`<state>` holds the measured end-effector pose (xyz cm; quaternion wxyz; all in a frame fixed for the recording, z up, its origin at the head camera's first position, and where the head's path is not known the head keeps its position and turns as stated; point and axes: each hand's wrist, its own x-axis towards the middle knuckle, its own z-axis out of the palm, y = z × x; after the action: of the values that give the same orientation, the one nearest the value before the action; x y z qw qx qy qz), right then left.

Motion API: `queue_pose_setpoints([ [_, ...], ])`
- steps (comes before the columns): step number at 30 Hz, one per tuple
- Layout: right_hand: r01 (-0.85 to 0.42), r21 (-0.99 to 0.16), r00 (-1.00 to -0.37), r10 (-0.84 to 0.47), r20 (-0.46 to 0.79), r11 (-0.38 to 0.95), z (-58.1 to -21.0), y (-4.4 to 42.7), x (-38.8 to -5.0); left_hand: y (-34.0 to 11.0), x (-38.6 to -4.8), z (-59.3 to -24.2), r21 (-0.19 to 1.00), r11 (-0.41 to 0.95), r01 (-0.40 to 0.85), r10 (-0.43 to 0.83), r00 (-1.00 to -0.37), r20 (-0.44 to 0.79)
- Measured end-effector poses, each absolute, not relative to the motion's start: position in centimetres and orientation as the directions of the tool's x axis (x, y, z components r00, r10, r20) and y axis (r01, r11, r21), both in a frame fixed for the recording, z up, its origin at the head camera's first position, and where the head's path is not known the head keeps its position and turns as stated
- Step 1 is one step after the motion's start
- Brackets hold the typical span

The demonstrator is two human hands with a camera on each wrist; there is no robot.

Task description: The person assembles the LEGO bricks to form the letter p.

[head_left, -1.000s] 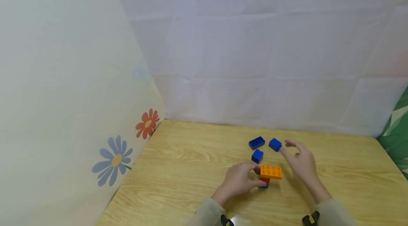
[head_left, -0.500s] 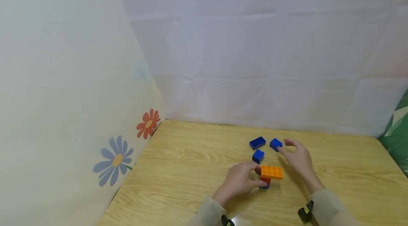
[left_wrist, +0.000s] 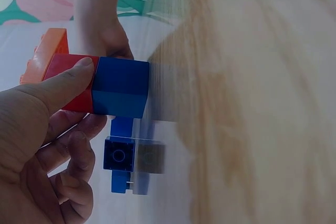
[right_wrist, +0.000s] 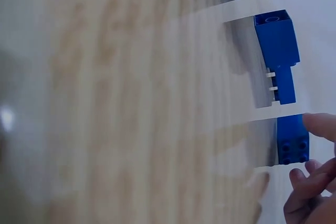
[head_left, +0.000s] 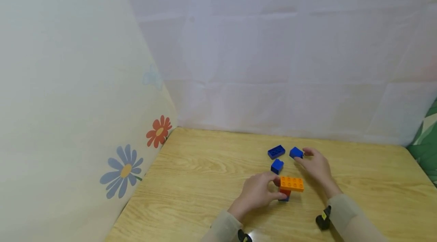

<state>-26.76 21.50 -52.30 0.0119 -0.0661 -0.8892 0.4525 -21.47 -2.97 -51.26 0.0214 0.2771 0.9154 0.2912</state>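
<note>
A small stack stands in my left hand's grip (head_left: 258,193): an orange brick (head_left: 291,183) on top, a red brick (left_wrist: 73,94) below it, and a blue brick (left_wrist: 122,86) at the bottom. The left thumb presses the red brick's side. My right hand (head_left: 315,166) is at a loose blue brick (head_left: 296,153) lying on its side. In the right wrist view its thumb touches this brick's edge (right_wrist: 292,129), while other fingertips (right_wrist: 296,175) sit just off the studded end. A second loose blue brick (head_left: 277,166) lies behind the stack.
A flat dark blue brick (head_left: 276,152) lies with its hollow underside up, left of the right hand's brick. The wooden table (head_left: 205,181) meets a pale cloth backdrop (head_left: 239,113) at its far edge. A flower-patterned cloth (head_left: 126,172) hangs along the left side.
My right hand has moved slightly left and its thumb has come up to the loose blue brick, which has not visibly shifted among the others. The left hand keeps holding the stack in place.
</note>
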Motion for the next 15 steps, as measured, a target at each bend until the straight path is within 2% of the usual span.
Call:
queue_pose_setpoints([
  [4, 0.111, -0.807, -0.991, 0.124, -0.048, 0.579, -52.4, 21.48, -27.11, -2.9, -21.53, -51.2, 0.542, 0.679, 0.495, 0.517, -0.847, 0.125],
  [11, 0.205, -0.85, -0.978, 0.139, -0.156, 0.486, -52.53, 21.12, -27.23, -3.0, -21.45, -51.01, 0.555, 0.67, 0.492, 0.521, -0.845, 0.12],
  [15, 0.2, -0.837, -0.979, 0.142, -0.147, 0.509, -52.82, 21.29, -27.6, -3.05, -21.48, -51.0, 0.563, 0.669, 0.484, 0.519, -0.847, 0.112],
])
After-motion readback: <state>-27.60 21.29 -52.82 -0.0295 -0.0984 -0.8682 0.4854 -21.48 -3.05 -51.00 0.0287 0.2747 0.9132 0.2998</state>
